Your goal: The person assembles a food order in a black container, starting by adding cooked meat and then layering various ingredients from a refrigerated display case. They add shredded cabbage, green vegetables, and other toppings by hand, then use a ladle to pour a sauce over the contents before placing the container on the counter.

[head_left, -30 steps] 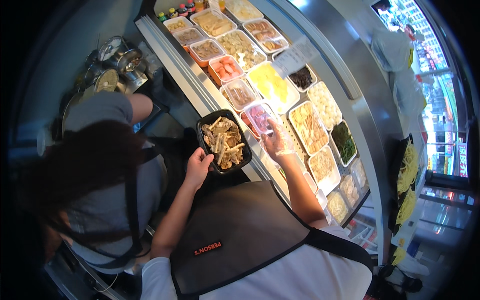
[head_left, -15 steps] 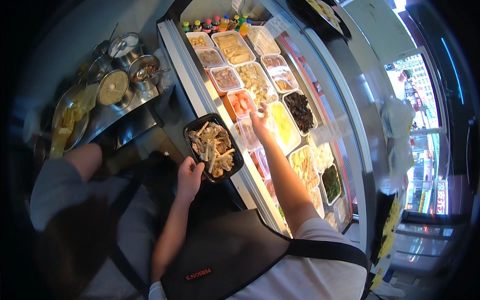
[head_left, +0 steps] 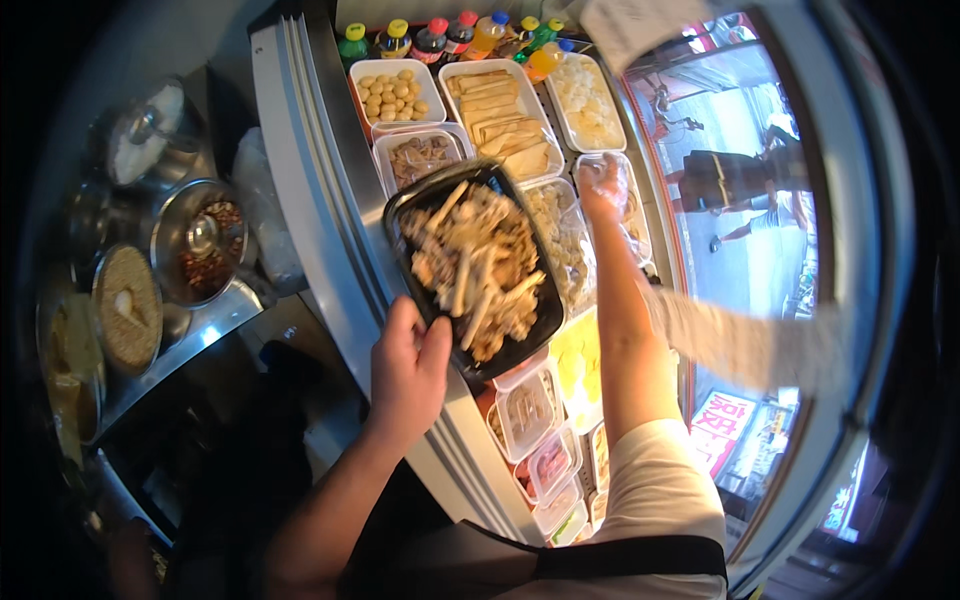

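My left hand [head_left: 410, 365] grips the near edge of a black plastic tray [head_left: 553, 325], thumb on the rim. The tray is tilted and heaped with brown and pale food pieces [head_left: 475, 265], some long and thin; their kind is unclear. It hangs over the near edge of the display case. My right hand [head_left: 602, 190], seemingly in a clear plastic glove, reaches deep into the case, at a white container [head_left: 630, 240] on the far side. Its fingers are blurred there, so their hold cannot be made out.
White tubs of potato-like balls [head_left: 390, 97] and rolled tofu-like sheets [head_left: 500, 115] fill the case, with drink bottles [head_left: 430, 40] behind. To the left stand steel bowls of seasonings [head_left: 200, 245]. A paper strip [head_left: 740, 340] hangs beside my right arm, before the glass.
My left hand has raised the tray and brought it further over the case. My right hand has moved from the yellow food toward the far containers. The view has shifted closer to the case.
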Demonstrator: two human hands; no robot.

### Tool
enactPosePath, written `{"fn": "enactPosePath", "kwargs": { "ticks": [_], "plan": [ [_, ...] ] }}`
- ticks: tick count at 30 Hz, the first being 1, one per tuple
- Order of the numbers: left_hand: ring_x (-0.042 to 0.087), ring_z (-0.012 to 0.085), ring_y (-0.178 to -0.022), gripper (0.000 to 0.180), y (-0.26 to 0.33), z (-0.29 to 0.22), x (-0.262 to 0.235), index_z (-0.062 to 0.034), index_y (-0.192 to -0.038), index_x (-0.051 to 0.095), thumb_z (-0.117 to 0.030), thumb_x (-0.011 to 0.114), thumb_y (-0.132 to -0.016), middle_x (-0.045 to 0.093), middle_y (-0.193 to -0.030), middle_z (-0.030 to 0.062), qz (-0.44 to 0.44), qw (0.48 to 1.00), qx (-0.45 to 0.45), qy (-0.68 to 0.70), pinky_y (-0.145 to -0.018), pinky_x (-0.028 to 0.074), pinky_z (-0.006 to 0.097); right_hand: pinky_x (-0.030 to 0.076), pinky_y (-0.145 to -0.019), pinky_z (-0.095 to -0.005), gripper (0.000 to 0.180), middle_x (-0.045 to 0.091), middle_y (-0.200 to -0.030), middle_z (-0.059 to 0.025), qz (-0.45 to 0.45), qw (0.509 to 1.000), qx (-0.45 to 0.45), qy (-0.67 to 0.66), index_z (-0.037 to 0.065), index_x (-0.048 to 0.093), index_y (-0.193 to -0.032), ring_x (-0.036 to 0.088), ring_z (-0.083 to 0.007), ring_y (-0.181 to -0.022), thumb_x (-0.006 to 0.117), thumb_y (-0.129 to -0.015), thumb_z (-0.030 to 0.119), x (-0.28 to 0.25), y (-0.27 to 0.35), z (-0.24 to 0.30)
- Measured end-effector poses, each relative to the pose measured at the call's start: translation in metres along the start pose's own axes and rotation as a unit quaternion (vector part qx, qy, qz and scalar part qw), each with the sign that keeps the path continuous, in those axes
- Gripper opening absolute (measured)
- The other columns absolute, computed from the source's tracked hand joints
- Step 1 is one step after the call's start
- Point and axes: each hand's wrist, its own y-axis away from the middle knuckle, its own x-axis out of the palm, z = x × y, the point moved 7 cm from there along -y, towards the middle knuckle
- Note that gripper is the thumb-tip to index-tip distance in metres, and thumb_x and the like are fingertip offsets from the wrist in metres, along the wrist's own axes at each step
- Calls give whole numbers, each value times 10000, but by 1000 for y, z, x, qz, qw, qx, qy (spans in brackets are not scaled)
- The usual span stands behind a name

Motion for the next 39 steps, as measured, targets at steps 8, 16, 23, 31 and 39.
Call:
{"fn": "enactPosePath", "kwargs": {
  "ticks": [8,16,23,31,39],
  "plan": [
    [559,319,-637,243,-134,-4,91,-32,-901,472,-182,652,-963,550,-713,163,-13,998,9,-68,-606,448,446,486,-1066,-454,644,646,-1388,-222,86,994,-52,39,167,486,-1497,608,-394,-1300,727,-926,344,49,-129,-33],
    [616,436,-677,200,-172,10,108,-12,-904,515,-176,625,-935,604,-713,227,4,995,-8,-102,-642,475,502,442,-1127,-417,683,604,-1449,-225,204,966,-78,141,86,494,-1535,570,-359,-1349,618,-922,360,122,-164,-43],
    [662,447,-776,184,-172,30,103,-20,-937,541,-183,628,-935,661,-796,232,-22,991,-34,-128,-692,485,516,553,-937,-404,411,749,-1190,-152,120,992,31,-1,120,702,-1273,704,-335,-1124,684,-885,252,125,-152,-57],
    [623,404,-749,204,-171,33,113,-26,-934,537,-199,647,-939,638,-794,195,18,992,-41,-120,-700,478,484,523,-611,-324,116,697,-826,-61,-39,874,151,-460,75,685,-984,643,-172,-672,642,-892,130,57,-150,-81],
    [606,370,-735,191,-173,42,111,-28,-924,530,-188,631,-944,619,-789,187,9,990,-70,-122,-697,469,471,545,-774,-316,251,675,-1174,-107,219,703,51,-674,124,593,-1224,645,-214,-1065,686,-990,129,-40,-25,66]
  ]
}}
